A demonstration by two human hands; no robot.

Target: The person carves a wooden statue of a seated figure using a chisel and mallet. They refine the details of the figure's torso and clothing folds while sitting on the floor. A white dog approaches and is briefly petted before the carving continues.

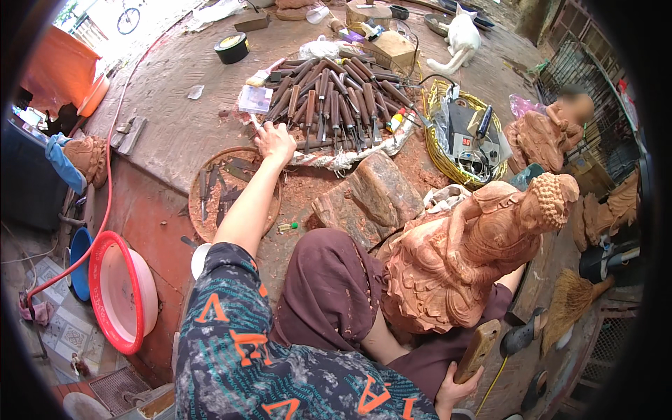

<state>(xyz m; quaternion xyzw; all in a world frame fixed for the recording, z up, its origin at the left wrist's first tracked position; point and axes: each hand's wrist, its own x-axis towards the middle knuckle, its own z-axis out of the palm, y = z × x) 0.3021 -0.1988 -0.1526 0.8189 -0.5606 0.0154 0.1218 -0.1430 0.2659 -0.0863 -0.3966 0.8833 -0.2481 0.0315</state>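
Observation:
My left hand reaches to the left edge of a heap of wood-handled carving chisels. Its fingers are curled down by the white rope that rings the heap; what they pinch, if anything, is hidden. Low on the right, my right hand grips a wooden mallet with a flat, pale-edged body. A carved reddish wooden statue, a seated figure with curled hair, leans tilted to the right against my lap. Just beyond my knee sits a rough wooden block.
A round tray of loose blades lies under my left forearm. Right of the chisels, a yellow basket holds a powered tool unit. Farther off are a white cat and a black tin. A pink basin stands left.

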